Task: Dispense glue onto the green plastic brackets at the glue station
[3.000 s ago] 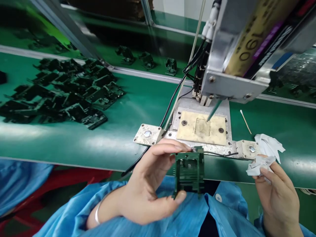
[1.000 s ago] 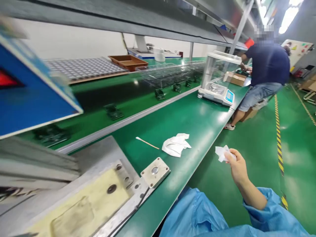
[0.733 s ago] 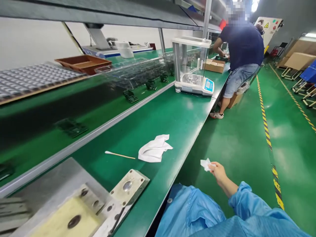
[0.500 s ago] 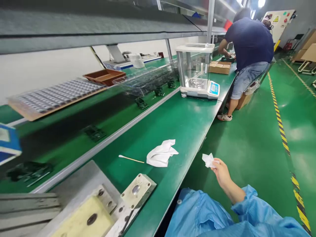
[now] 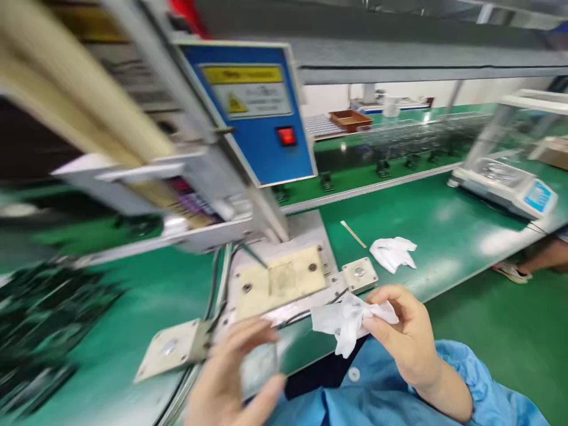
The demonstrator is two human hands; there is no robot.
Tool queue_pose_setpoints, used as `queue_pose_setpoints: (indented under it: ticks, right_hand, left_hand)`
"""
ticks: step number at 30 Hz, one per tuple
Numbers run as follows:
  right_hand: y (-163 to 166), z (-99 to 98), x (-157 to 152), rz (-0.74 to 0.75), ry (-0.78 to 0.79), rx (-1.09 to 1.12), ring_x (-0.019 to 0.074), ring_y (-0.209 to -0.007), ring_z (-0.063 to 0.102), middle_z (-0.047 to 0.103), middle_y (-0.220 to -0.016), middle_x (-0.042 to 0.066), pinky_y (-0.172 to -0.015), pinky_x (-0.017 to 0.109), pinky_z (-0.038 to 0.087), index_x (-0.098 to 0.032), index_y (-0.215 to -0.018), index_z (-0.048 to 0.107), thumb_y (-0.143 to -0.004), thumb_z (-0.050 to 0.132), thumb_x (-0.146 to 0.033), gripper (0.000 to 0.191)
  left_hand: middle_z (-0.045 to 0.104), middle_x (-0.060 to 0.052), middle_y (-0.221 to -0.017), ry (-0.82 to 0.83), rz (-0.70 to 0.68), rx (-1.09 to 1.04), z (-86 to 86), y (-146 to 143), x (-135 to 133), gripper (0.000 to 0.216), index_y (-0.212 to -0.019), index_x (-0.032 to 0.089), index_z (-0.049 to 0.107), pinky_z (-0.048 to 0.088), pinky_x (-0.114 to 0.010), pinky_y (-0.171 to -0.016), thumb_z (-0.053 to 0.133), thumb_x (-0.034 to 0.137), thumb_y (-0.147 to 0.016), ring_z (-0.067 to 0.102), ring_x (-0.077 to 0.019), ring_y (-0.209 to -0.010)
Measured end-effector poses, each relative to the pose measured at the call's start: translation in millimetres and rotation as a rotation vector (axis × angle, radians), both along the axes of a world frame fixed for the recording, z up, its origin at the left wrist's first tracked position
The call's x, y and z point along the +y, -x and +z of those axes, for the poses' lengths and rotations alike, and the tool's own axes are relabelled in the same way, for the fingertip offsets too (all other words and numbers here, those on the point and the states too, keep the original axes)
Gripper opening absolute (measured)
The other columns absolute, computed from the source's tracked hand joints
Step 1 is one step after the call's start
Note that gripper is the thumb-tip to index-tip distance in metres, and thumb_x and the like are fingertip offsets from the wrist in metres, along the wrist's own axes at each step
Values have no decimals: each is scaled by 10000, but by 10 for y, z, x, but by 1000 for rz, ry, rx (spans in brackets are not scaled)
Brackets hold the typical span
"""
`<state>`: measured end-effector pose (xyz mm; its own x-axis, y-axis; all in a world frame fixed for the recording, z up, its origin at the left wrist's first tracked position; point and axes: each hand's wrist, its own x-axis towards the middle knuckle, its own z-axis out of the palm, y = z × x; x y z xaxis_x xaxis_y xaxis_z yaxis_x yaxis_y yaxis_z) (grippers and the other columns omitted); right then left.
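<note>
My right hand (image 5: pixel 406 337) pinches a crumpled white wipe (image 5: pixel 348 319) in front of the bench edge. To its left, my left hand (image 5: pixel 235 378) is curved and blurred. A pale, see-through square piece (image 5: pixel 260 364) shows between its thumb and fingers and looks held by its edges. Beyond the hands lies a cream fixture block (image 5: pixel 252 296) with a square recess. A button block (image 5: pixel 359 273) stands at its right end and another button block (image 5: pixel 171 348) at its left. A second white wipe (image 5: pixel 393 253) and a cotton swab (image 5: pixel 354 234) lie on the green bench.
A press with a blue control panel (image 5: pixel 248 142) rises behind the fixture. Dark circuit boards (image 5: pixel 48 331) are piled at left. Cables (image 5: pixel 217 284) run beside the fixture. A glass-sided scale (image 5: pixel 501 183) stands at right; a person's leg (image 5: pixel 548 260) shows beyond the bench.
My view has swung left to the press and fixture. The right hand has brought its wipe from beside the bench to before the fixture. My left hand has come into view.
</note>
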<state>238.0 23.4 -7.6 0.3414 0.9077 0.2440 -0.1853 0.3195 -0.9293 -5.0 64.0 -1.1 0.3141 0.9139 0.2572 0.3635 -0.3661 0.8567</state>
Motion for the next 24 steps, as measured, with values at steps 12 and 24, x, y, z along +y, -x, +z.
queue_pose_setpoints:
  ticks: [12,24]
  right_hand:
    - [429,-183,16,117,145,25,141,-739,587,630,-914,23,-612,230,495,-245,-899,683,-872,729,-320,92]
    - [522,-128,-20,311,151,75,188,-717,642,678,-881,32,-649,311,551,-269,-1138,634,-842,749,-461,371]
  left_hand:
    - [584,14,-677,635,-61,-637,-28,-208,4,363,-845,183,559,422,-176,-527,799,447,-774,490,-94,-566]
    - [609,-1,-682,492,2,-606,36,-120,-20,281,-811,182,583,451,-194,-508,751,407,-810,543,-111,-559]
